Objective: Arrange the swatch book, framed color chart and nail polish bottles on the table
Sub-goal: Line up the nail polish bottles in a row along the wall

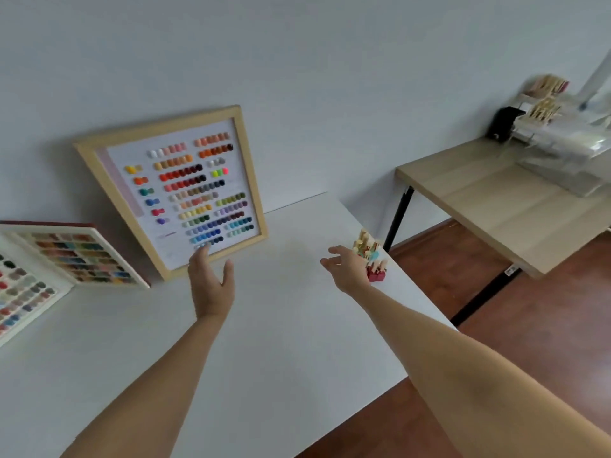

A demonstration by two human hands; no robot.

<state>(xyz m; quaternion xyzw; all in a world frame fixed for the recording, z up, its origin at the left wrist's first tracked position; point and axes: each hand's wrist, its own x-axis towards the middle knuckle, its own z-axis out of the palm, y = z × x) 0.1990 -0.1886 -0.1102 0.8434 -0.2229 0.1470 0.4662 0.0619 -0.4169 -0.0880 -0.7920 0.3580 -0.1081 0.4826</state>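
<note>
A wood-framed color chart [172,190] leans against the wall at the back of the white table [264,342]. An open swatch book [56,266] with rows of colour tips lies at the far left. A cluster of nail polish bottles [370,256] with gold caps stands near the table's right edge. My left hand [211,282] is open, fingers just below the chart's lower frame edge. My right hand [344,269] is open, held just left of the bottles, holding nothing.
A beige wooden table [502,206] with black legs stands to the right across a gap. On it sit clear acrylic organizers [558,140] with more bottles and a black object [502,123]. Brown wood floor [529,325] shows beyond the white table's right edge.
</note>
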